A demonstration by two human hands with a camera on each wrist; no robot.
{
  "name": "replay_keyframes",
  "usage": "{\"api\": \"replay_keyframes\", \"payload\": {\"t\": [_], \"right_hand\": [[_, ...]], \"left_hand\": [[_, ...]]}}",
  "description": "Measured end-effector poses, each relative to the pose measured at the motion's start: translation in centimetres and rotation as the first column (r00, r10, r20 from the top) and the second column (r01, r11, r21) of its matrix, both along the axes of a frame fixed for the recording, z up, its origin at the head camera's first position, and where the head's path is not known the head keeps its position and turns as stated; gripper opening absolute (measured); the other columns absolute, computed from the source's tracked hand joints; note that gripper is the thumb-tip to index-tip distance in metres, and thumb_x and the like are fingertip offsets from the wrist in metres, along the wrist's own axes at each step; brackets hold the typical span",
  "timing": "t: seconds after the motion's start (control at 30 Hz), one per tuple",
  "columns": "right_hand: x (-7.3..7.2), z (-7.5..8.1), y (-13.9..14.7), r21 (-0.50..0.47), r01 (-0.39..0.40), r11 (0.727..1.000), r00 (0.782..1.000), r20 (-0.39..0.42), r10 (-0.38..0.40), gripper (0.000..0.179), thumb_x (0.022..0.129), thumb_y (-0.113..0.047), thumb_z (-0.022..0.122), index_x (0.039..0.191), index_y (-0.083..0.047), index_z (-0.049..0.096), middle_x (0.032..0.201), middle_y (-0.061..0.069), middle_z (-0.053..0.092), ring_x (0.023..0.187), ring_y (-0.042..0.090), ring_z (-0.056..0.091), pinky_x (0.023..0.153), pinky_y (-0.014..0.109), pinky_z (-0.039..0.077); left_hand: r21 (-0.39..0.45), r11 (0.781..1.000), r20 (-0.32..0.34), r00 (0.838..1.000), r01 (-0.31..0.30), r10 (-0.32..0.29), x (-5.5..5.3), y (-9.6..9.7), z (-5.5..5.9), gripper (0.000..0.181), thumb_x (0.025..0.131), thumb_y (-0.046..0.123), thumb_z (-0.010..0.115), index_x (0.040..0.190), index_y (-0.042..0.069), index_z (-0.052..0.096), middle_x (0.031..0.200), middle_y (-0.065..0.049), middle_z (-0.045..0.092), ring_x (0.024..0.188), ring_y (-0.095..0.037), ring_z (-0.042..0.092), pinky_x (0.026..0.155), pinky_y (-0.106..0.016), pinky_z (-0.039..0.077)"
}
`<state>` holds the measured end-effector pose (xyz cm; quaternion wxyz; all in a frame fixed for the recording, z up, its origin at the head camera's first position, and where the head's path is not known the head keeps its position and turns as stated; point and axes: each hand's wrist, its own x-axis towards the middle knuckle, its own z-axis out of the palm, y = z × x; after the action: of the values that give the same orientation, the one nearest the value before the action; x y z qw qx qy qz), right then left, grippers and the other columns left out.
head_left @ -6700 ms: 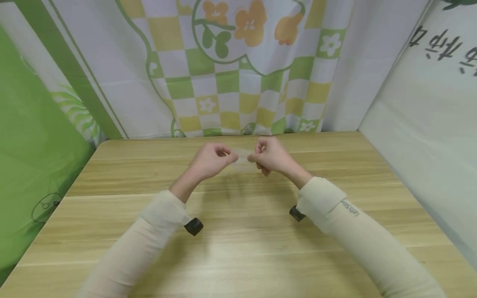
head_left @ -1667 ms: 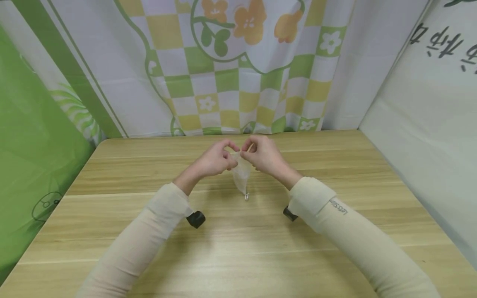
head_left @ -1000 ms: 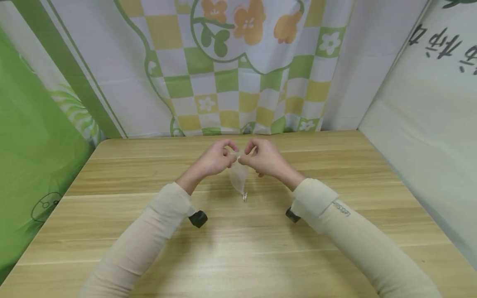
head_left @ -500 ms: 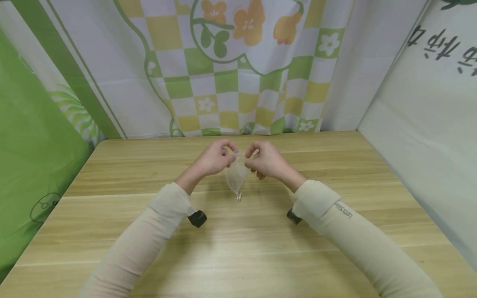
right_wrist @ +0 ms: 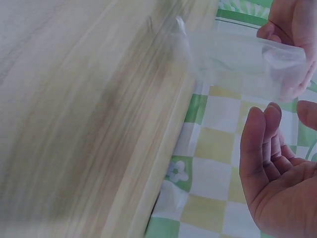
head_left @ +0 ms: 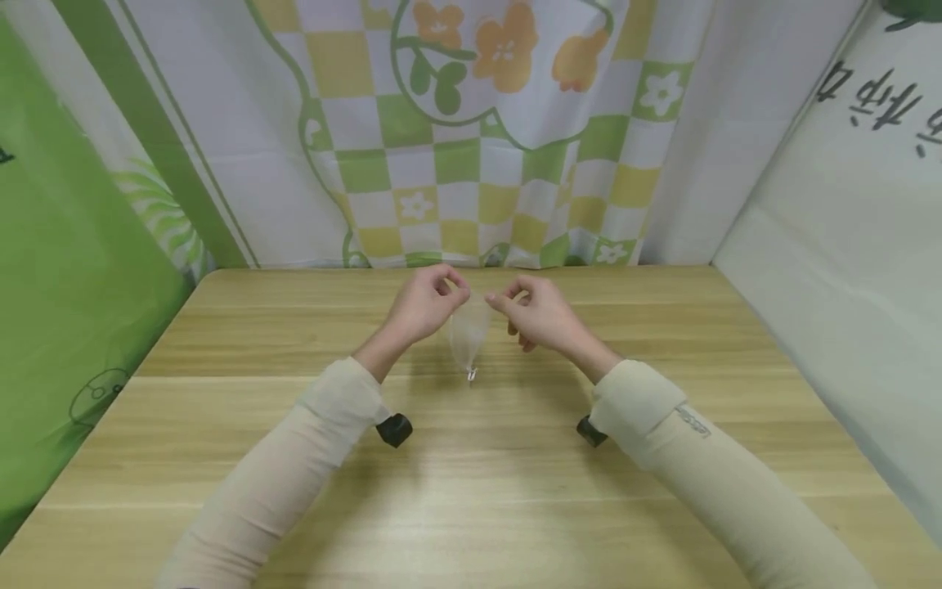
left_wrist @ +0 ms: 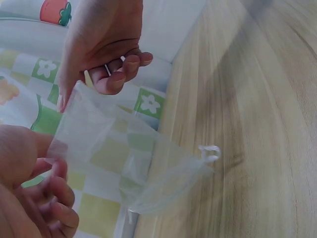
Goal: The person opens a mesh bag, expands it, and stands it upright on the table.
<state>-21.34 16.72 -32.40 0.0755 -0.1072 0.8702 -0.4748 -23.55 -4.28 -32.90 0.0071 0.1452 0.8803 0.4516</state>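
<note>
1. Left sleeve point(head_left: 272, 483), toward seven o'clock: cream, lightly creased, with a wide left cuff point(head_left: 344, 401).
2. Right sleeve point(head_left: 743, 483), toward five o'clock: matching cream, wide right cuff point(head_left: 636, 401), small dark lettering point(head_left: 693, 421) at the cuff's four o'clock.
3. Black blocks point(head_left: 394, 429) at the left cuff's four o'clock and the right cuff's eight.

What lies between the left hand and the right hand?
Head view: a translucent bag hangs between the left hand, which pinches its top, and the right hand. Its white cord dangles below.
</note>
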Motion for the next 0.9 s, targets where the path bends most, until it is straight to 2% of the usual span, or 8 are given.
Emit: {"api": "replay_keyframes", "payload": {"t": [0.13,0.3,0.47,0.57,0.67,0.77,0.83,0.9], "right_hand": [[-0.1,-0.6,0.1,-0.029,-0.001,1.0,0.999,0.036,0.002,0.048,0.101,-0.052,0.054,0.106,-0.004,0.061,0.074,0.021,0.066,0.048,0.02,0.055,0.059,0.05,0.058],[0.0,-1.6,0.7,-0.099,0.002,0.995,0.989,0.146,0.013,0.064,0.103,-0.056,0.044,0.112,0.005,0.061,0.071,0.014,0.063,0.051,0.02,0.058,0.054,0.041,0.057],[0.2,-2.6,0.9,-0.225,-0.018,0.974,0.939,0.33,0.094,0.072,0.105,-0.058,0.038,0.121,0.011,0.055,0.078,0.009,0.066,0.058,0.017,0.062,0.059,0.036,0.058],[0.0,-2.9,0.8,-0.399,-0.003,0.917,0.885,0.426,0.188,0.07,0.106,-0.055,0.035,0.128,0.01,0.048,0.082,0.006,0.07,0.062,0.014,0.065,0.062,0.032,0.059],[-0.2,-2.9,0.7,-0.575,0.068,0.816,0.839,0.475,0.265,0.062,0.107,-0.051,0.035,0.13,0.006,0.044,0.083,0.005,0.072,0.064,0.013,0.067,0.063,0.029,0.059],[-0.4,-2.7,0.7,-0.674,0.135,0.726,0.831,0.476,0.287,0.049,0.108,-0.046,0.038,0.124,0.001,0.046,0.081,0.005,0.071,0.065,0.012,0.068,0.063,0.028,0.059],[-0.4,-2.6,0.6,-0.699,0.165,0.695,0.839,0.471,0.274,0.04,0.109,-0.041,0.039,0.117,-0.003,0.046,0.08,0.004,0.07,0.064,0.013,0.068,0.064,0.028,0.059],[-0.3,-2.4,0.4,-0.706,0.178,0.685,0.842,0.47,0.266,0.033,0.11,-0.036,0.04,0.112,-0.004,0.045,0.078,0.004,0.069,0.063,0.012,0.068,0.064,0.028,0.059]], "left_hand": [[0.063,0.997,-0.078,0.996,-0.048,0.053,-0.2,-0.4,0.1,0.016,0.1,0.027,0.064,0.105,0.013,0.069,0.095,-0.005,0.065,0.071,-0.018,0.054,0.057,-0.03,0.045],[0.203,0.974,-0.149,0.98,-0.098,0.13,-0.5,-0.5,0.3,0.015,0.099,0.023,0.063,0.106,0.01,0.068,0.099,-0.004,0.063,0.067,-0.015,0.051,0.055,-0.027,0.044],[0.36,0.927,-0.211,0.958,-0.106,0.191,-0.8,-0.5,0.3,0.013,0.1,0.017,0.063,0.107,0.007,0.064,0.1,-0.004,0.061,0.085,-0.015,0.055,0.07,-0.026,0.047],[0.444,0.893,-0.244,0.951,-0.066,0.192,-1.0,-0.3,0.1,0.012,0.1,0.014,0.062,0.108,0.004,0.061,0.101,-0.006,0.06,0.086,-0.015,0.056,0.07,-0.026,0.049],[0.506,0.862,-0.242,0.956,-0.021,0.165,-1.0,-0.1,-0.1,0.012,0.1,0.012,0.061,0.108,0.004,0.06,0.101,-0.006,0.059,0.072,-0.015,0.056,0.06,-0.026,0.049],[0.53,0.848,-0.232,0.965,0.018,0.125,-0.7,0.0,-0.4,0.011,0.1,0.011,0.061,0.109,0.004,0.059,0.101,-0.004,0.059,0.061,-0.013,0.052,0.054,-0.025,0.048],[0.536,0.843,-0.226,0.97,0.044,0.093,-0.4,-0.1,-0.7,0.012,0.1,0.01,0.061,0.109,0.003,0.058,0.102,-0.005,0.059,0.059,-0.014,0.052,0.051,-0.025,0.046],[0.523,0.851,-0.212,0.974,0.049,0.075,0.1,-0.6,-1.0,0.013,0.098,0.008,0.061,0.11,0.004,0.058,0.104,-0.006,0.059,0.058,-0.015,0.053,0.049,-0.025,0.045]]}}
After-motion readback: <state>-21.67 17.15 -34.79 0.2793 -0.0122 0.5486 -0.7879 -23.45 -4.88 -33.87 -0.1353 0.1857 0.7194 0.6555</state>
